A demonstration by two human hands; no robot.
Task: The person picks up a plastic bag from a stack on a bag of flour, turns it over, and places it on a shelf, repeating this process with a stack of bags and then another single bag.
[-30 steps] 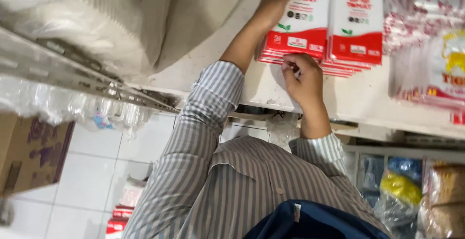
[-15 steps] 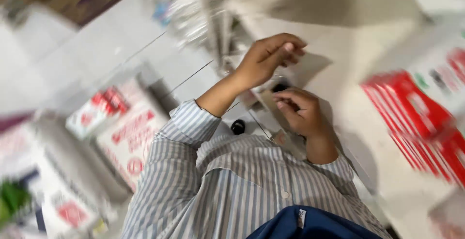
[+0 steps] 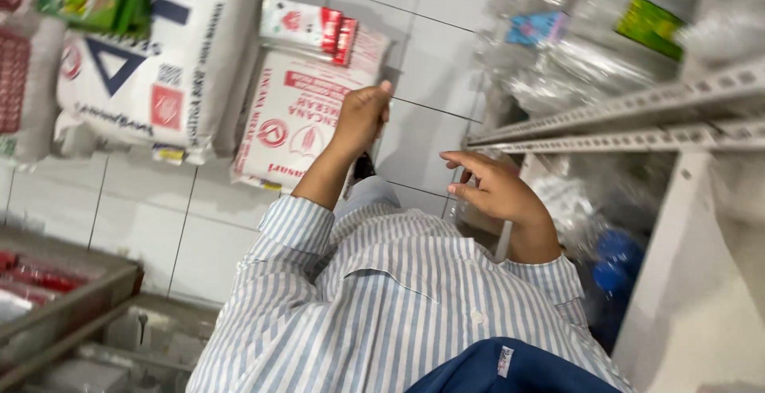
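Observation:
My left hand [image 3: 362,118] is curled into a loose fist in front of a white sack with red print [image 3: 291,118] lying on the tiled floor. Nothing shows inside the fist. My right hand [image 3: 494,187] hovers with fingers apart and slightly bent, holding nothing, just left of a metal shelf rail [image 3: 621,118]. Both arms are in blue-and-white striped sleeves. A small dark object shows on the floor under my left wrist.
A second white sack with blue and red marks [image 3: 151,66] lies at the left. Red-and-white packets [image 3: 307,26] rest on the nearer sack. Clear plastic bags [image 3: 574,42] fill the shelf at right, a blue object [image 3: 613,261] below. A low rack [image 3: 64,297] stands at lower left.
Both hands have come down from the red-and-white cartons on the shelf. The view has swung down to the floor and sacks. The hands have moved apart.

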